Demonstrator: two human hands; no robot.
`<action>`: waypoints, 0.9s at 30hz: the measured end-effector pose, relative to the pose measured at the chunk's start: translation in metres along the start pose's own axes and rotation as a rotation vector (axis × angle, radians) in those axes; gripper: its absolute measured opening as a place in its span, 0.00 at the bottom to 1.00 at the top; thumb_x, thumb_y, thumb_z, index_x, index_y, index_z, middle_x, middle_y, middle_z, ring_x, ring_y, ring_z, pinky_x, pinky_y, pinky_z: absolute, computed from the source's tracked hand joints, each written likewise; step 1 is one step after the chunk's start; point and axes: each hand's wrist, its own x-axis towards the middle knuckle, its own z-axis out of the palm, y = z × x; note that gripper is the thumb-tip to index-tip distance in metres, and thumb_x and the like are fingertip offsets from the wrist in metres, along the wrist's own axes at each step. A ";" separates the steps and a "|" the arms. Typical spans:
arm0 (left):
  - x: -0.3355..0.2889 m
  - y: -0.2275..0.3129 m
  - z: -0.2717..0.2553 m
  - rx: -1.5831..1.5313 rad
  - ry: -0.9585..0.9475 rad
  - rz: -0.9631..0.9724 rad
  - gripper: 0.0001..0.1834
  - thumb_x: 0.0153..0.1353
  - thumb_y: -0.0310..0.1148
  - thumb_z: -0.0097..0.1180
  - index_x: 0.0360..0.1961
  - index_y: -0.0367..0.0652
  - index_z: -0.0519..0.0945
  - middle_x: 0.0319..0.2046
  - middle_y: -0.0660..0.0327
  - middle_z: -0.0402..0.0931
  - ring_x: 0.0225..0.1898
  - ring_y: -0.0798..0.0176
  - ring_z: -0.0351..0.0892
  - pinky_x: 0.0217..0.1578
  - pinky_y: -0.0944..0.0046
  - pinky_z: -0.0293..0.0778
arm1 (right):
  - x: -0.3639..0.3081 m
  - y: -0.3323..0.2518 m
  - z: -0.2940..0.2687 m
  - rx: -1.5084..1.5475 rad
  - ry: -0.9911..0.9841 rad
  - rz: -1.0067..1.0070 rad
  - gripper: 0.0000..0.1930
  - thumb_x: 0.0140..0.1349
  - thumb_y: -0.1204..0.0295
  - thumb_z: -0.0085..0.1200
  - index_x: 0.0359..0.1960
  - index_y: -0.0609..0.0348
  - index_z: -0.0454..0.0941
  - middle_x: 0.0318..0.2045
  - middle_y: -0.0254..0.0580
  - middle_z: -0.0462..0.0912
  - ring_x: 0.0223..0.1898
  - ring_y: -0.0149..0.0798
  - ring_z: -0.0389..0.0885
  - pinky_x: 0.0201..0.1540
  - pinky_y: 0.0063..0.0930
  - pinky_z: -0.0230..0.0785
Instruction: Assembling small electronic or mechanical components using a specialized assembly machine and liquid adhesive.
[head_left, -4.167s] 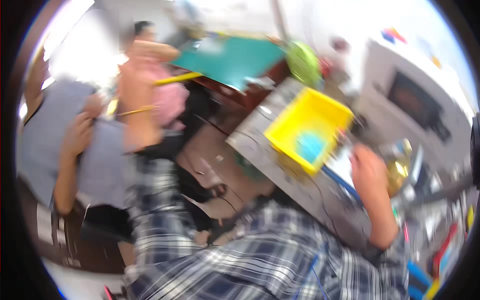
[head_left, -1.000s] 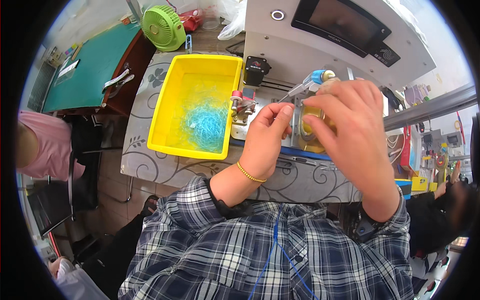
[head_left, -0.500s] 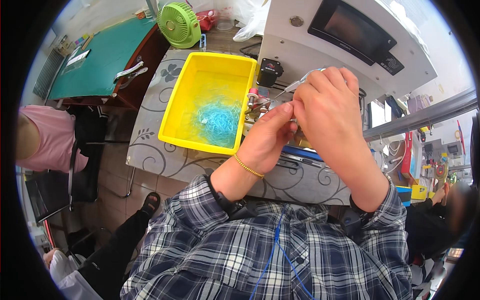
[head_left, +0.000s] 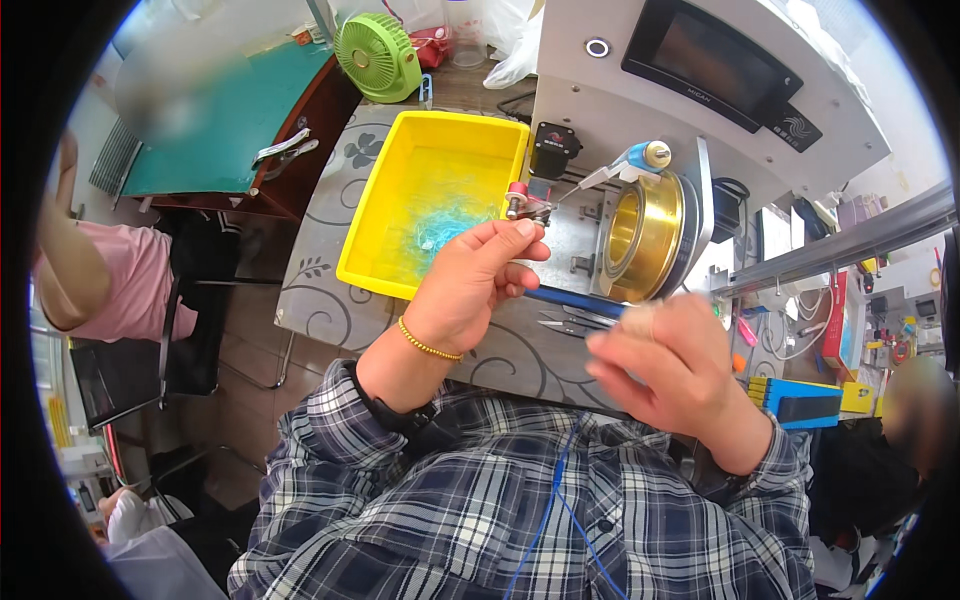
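Observation:
My left hand (head_left: 470, 280) is beside the small red-capped roller fitting (head_left: 517, 196) of a bench machine. Its thumb and index finger are pinched together, and whatever is between them is too small to make out. My right hand (head_left: 668, 368) is apart from the machine, low in front of the gold-coloured wire spool (head_left: 625, 240); motion blurs its bent fingers. Above the spool, a blue-and-white guide arm (head_left: 630, 163) reaches toward the roller. Left of the machine, a yellow tray (head_left: 370, 215) holds a tangle of fine turquoise strands (head_left: 440, 228), partly hidden by my left hand.
Tweezers (head_left: 570, 322) lie at the machine's front edge. The machine's white housing (head_left: 590, 110) carries a dark screen (head_left: 700, 65). A green fan (head_left: 378, 58) stands behind the tray. Blue boxes (head_left: 795, 400) are at right. A person in pink (head_left: 130, 280) sits at left.
My right hand has come away from my left, down and toward me, uncovering the spool. My left hand has shifted slightly left and down, still pinched. The housing's round button now glows.

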 end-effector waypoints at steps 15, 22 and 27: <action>0.020 -0.023 0.000 0.350 0.174 0.464 0.06 0.65 0.32 0.55 0.32 0.41 0.75 0.26 0.65 0.78 0.23 0.77 0.74 0.24 0.76 0.68 | -0.145 0.022 0.052 0.508 -0.048 0.536 0.07 0.51 0.77 0.60 0.33 0.57 0.80 0.25 0.39 0.78 0.20 0.34 0.73 0.24 0.25 0.64; 0.020 -0.021 -0.006 0.453 0.178 0.501 0.07 0.64 0.31 0.55 0.31 0.41 0.74 0.27 0.64 0.78 0.24 0.75 0.74 0.27 0.74 0.69 | -0.143 0.024 0.051 0.596 -0.074 0.629 0.06 0.53 0.76 0.59 0.33 0.58 0.80 0.26 0.38 0.78 0.21 0.30 0.73 0.24 0.22 0.63; 0.020 -0.023 -0.004 0.362 0.165 0.506 0.08 0.61 0.31 0.57 0.29 0.39 0.75 0.24 0.65 0.76 0.24 0.75 0.74 0.27 0.74 0.70 | -0.142 0.024 0.051 0.590 -0.090 0.659 0.05 0.53 0.76 0.59 0.32 0.58 0.81 0.25 0.37 0.78 0.21 0.30 0.73 0.24 0.22 0.63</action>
